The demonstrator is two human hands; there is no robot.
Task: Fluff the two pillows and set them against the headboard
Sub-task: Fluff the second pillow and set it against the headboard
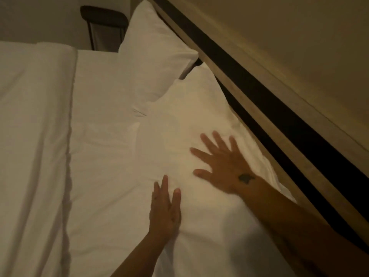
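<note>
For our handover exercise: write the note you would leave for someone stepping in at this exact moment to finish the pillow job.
Left hand: open, flat on the near pillow's lower edge, no grip.
Right hand: open, fingers spread, pressing the same pillow.
Near pillow lies along the headboard, sloped rather than upright.
Far pillow already leans against the headboard.
Duvet is folded back on the left.
Done: both pillows at the headboard.
Left, probably: finish smoothing or plumping the near pillow and prop it like the far one.

No text, label, brand or number can be read anywhere; the small dark mark on the back of the right hand is too blurred to tell.
</note>
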